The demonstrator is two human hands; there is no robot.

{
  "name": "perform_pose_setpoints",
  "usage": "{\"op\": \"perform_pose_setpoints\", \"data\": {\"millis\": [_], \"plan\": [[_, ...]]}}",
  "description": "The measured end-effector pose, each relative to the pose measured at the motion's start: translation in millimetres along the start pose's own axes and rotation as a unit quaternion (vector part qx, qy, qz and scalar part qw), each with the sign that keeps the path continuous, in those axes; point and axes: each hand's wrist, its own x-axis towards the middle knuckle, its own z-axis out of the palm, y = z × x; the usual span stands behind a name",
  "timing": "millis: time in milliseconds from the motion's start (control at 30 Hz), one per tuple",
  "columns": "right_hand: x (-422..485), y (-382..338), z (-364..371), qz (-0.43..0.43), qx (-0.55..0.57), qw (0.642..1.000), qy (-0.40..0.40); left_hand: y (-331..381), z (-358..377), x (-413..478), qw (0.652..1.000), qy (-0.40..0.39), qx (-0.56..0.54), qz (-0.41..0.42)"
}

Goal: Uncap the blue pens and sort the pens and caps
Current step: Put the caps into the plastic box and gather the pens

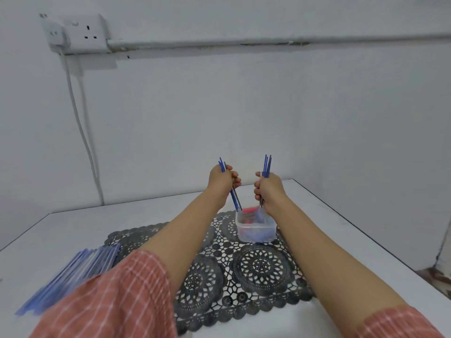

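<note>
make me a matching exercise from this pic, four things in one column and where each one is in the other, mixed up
Things:
1. pen pile
2. clear tub
3. lace mat
4. pen bundles

Places:
a. on the lace mat
b. gripped upright in the left hand and right hand, above the tub
c. flat on the table, under the tub
d. on the table, by the mat's left side

Pairs: 1-d, 2-a, 3-c, 4-b
</note>
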Motion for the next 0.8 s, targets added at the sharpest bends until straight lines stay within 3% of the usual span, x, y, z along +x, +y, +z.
{"op": "perform_pose_setpoints", "data": {"millis": [133, 400, 567, 800], "plan": [[14.2, 18.3, 1.9, -0.016, -0.08, 0.997, 0.016, -22.5, 17.7, 10.3, 0.999, -0.014, 0.034, -0.016], [16.9, 39.4, 1.2, 0.047, -0.17, 0.984, -0.01, -47.6, 19.7, 20.1, 0.957, -0.051, 0.283, -0.036], [19.4, 40.9, 4.0, 0.059, -0.215, 0.974, -0.047, -42.8, 21.2, 24.9, 0.877, -0.057, 0.477, 0.016], [17.3, 35.7, -0.7, 0.067, -0.218, 0.972, -0.05, -34.2, 26.8, 26.4, 0.797, -0.063, 0.6, 0.007]]}}
